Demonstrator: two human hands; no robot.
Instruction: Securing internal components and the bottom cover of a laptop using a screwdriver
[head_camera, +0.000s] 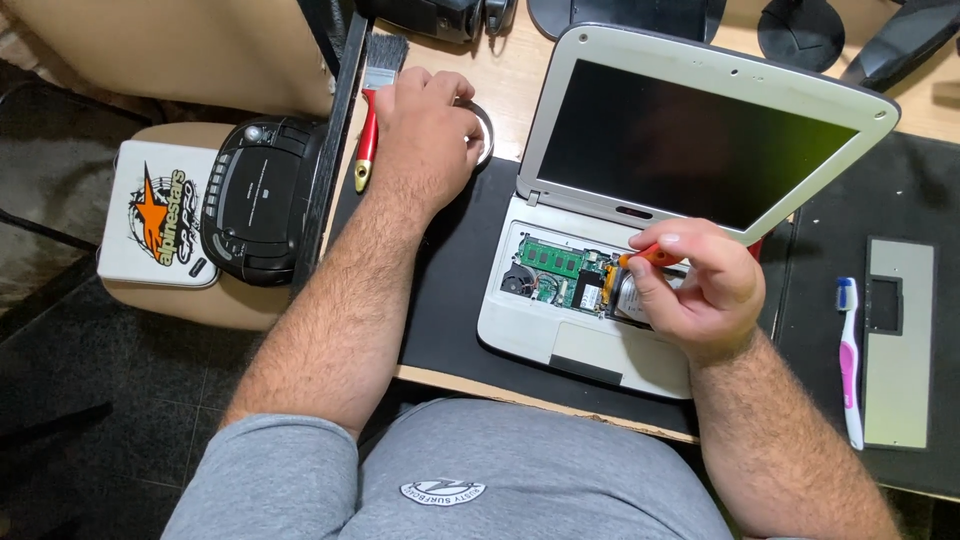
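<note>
From the head camera, looking down, a small white laptop (640, 200) sits open on a black mat (455, 280) on the surface. Its keyboard is off, so the green board (550, 260) and a little fan (517, 280) show inside.

The right hand (700, 285) is over the open part, at about 4 o'clock from the middle of the picture. Its fingers (665, 245) are curled tight around a small tool with an orange handle (650, 256). The tool points down into the laptop, most likely so its tip can reach a small part there. The hand hides the tip, so I cannot tell what it touches.

The left hand (425, 125) is up at 11 o'clock, resting on a round metal dish (485, 135). Its fingers are bent down over the dish. I cannot tell if they pinch anything.

Just beside that hand, at its 9 o'clock, lies a brush with a red handle (368, 130). Farther left, off the surface, a black radio (262, 195) sits on a stool. Over at 3 o'clock lie a pink and white toothbrush (850, 360) and a flat grey cover plate (900, 340), well apart from the hands. The laptop's screen stands up behind the right hand.
</note>
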